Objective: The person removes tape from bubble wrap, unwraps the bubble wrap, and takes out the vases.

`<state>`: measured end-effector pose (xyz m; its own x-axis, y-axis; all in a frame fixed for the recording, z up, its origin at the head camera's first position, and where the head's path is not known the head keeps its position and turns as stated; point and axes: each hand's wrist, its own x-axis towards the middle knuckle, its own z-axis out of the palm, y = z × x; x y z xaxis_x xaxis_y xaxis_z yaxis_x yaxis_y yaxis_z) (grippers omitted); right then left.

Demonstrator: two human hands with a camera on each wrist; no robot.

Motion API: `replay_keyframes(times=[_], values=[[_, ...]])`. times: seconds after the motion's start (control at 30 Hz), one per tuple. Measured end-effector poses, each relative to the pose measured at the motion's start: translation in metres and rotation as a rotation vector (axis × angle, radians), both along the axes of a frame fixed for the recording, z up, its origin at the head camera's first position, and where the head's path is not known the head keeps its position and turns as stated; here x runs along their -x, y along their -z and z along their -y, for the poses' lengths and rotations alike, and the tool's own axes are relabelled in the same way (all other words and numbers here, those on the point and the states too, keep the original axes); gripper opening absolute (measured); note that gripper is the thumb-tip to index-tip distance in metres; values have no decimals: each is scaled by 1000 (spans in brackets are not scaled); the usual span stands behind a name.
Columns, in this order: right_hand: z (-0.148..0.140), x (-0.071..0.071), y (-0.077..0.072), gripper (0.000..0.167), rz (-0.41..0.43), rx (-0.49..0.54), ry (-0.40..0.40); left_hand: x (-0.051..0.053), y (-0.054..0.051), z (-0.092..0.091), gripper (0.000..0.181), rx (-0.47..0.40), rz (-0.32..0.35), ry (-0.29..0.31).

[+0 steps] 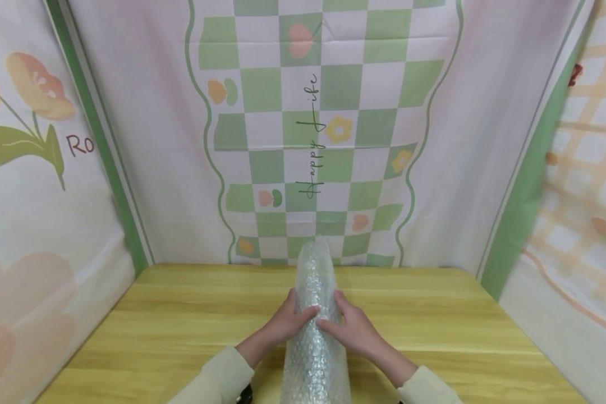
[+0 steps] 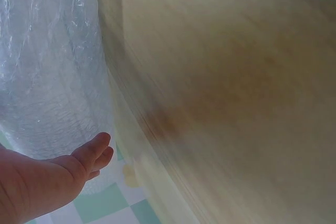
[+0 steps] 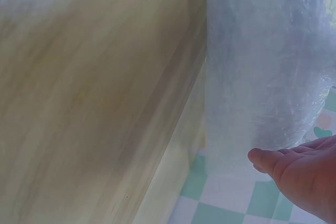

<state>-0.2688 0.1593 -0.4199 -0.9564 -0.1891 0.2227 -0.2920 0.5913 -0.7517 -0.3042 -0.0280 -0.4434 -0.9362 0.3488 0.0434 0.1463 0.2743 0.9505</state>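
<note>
A long roll of clear bubble wrap (image 1: 315, 359) lies lengthwise on the wooden table, its far end pointing at the back wall. My left hand (image 1: 288, 322) grips its left side, thumb across the top. On the opposite side my right hand (image 1: 356, 328) grips it too, the thumb reaching over toward the other thumb. The left wrist view shows the left hand (image 2: 58, 179) against the wrinkled bubble wrap (image 2: 52, 66). In the right wrist view the right hand (image 3: 304, 174) is beside the smooth flank of the roll (image 3: 257, 72). Parts of the fingers are hidden by the roll.
The wood-grain table (image 1: 182, 314) extends to both sides of the roll. A checked green and white cloth (image 1: 303, 129) hangs behind its far edge. Printed curtains (image 1: 30, 224) stand along the left and right sides. A small dark object (image 1: 244, 394) shows by the left sleeve.
</note>
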Motion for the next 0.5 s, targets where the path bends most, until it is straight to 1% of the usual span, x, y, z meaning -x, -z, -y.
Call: replay_keyframes(times=[0.13,0.3,0.5], values=[[-1,0,0,92,0,-12,-3,0,0,0,99,0,2,-3],[-1,0,-3,89,22,-17,-6,-2,0,0,102,22,19,-20],[-4,-1,-6,86,61,19,-16,-1,-1,-1,102,16,16,-18]])
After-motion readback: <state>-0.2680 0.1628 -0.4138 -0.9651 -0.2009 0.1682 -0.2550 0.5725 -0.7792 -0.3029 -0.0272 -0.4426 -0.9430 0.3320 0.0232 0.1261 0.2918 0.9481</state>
